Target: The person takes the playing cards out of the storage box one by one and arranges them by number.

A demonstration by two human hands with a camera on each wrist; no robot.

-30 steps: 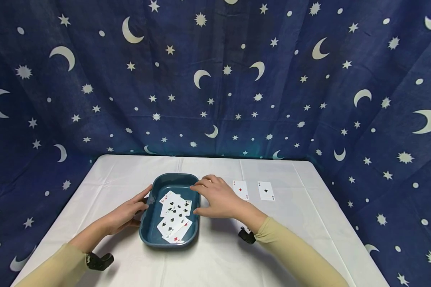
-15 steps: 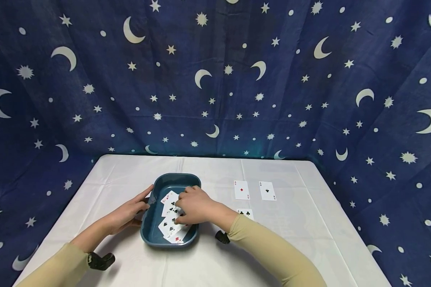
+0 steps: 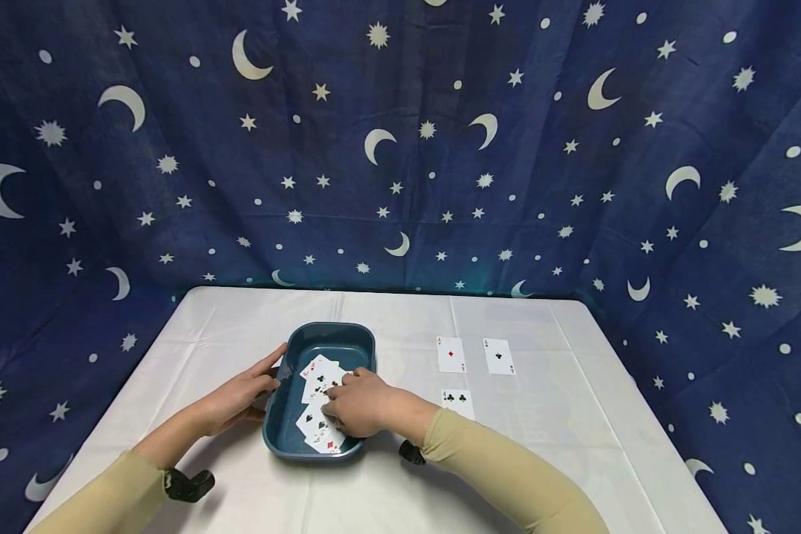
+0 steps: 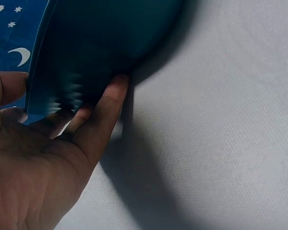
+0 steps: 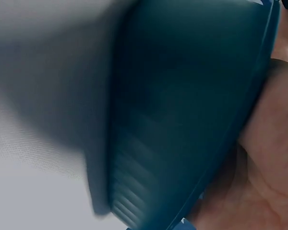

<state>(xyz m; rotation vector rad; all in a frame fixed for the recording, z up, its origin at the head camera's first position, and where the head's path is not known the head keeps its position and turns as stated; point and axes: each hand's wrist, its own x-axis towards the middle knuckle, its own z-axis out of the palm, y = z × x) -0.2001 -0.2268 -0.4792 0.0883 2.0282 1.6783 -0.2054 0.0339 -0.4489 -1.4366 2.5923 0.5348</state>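
A dark teal tray holds several loose, overlapping playing cards, face up. My left hand grips its left side; in the left wrist view the thumb is at the rim and the fingers lie against the outer wall. Reaching over the right rim, my right hand has its fingertips on the cards and covers some of them. Whether it pinches a card is hidden. In the right wrist view, the palm shows beyond the tray's outer wall.
Right of the tray, an ace of diamonds and an ace of clubs lie side by side on the white table. Nearer me is another clubs card, partly behind the right sleeve. A dark blue star-and-moon curtain surrounds the table.
My right hand has moved left from above the tray's right rim down onto the cards, then shifted slightly toward me. More of the nearer clubs card shows. The left hand keeps its place.
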